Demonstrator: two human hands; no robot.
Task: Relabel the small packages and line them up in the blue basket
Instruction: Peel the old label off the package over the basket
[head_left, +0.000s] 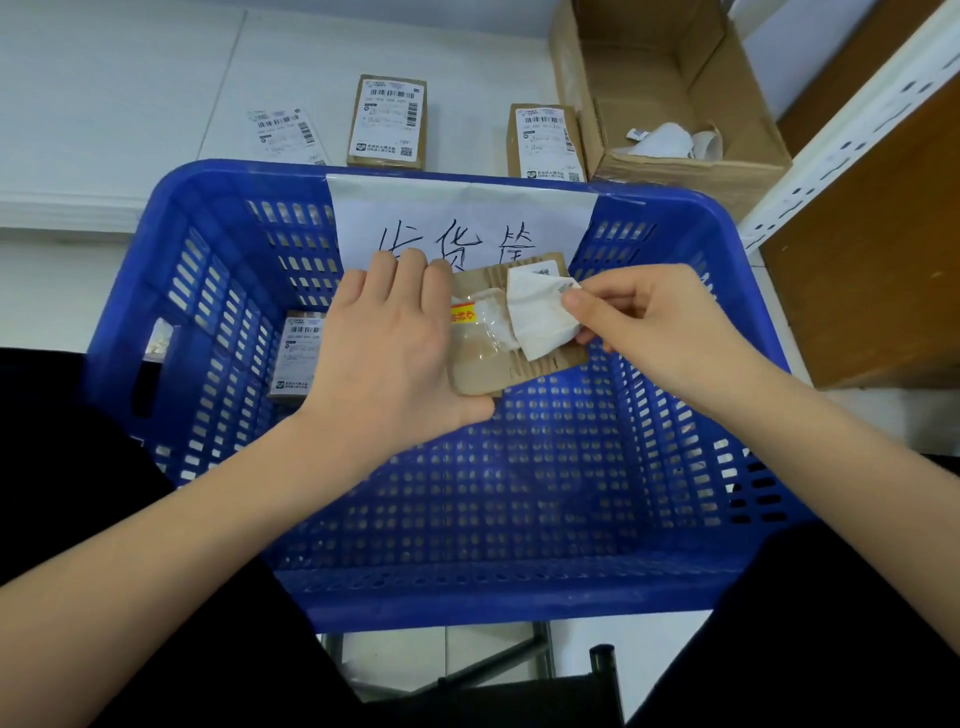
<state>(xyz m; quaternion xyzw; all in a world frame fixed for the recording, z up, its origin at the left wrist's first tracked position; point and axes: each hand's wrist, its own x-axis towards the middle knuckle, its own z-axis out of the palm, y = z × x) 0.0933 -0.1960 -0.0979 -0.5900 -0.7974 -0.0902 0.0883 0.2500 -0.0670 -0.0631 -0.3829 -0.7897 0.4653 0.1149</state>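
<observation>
My left hand (387, 353) holds a small brown cardboard package (498, 358) over the blue basket (701, 270). My right hand (660, 332) pinches a white old label (537, 317) that is partly peeled and curled off the package's top. One labelled package (296, 358) lies inside the basket at its left wall, partly hidden by my left hand. Two more labelled packages (387, 122) (548, 140) lie on the white table behind the basket. A loose shipping label (285, 135) lies flat to their left.
An open cardboard box (727, 104) holding crumpled white label scraps (670, 140) stands at the back right. A white sheet with handwritten characters (462, 218) is taped to the basket's far wall. A white shelf upright (841, 119) and a brown panel (872, 260) are at the right.
</observation>
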